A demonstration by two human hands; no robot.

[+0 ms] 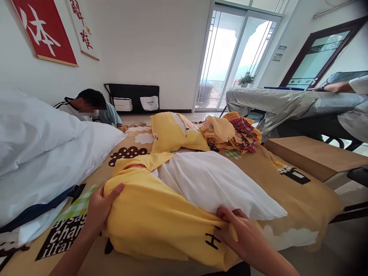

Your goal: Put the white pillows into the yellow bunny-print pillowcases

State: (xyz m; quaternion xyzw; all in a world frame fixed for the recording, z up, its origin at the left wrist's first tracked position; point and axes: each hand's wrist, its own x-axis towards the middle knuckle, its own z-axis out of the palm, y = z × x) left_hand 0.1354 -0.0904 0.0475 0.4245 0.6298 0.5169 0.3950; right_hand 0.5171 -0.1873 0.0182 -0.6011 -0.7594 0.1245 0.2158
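A white pillow [209, 180] lies partly inside a yellow pillowcase [152, 214], its right end sticking out through the opening. My left hand [101, 205] grips the left end of the pillowcase, the thumb on top and the other fingers mostly hidden underneath. Near the black lettering, my right hand [240, 232] pinches the edge of the opening, close beside the bare pillow. Just beyond is a second yellow pillow [178, 132], with a slit that shows white inside.
A patterned tan sheet [261, 168] covers the surface beneath. White bedding [54, 142] is heaped at left, and a person [86, 103] bends low behind it. Crumpled yellow and plaid cloth [230, 132] lies at the back. A cardboard box [316, 157] and a silver-covered table [287, 101] stand at right.
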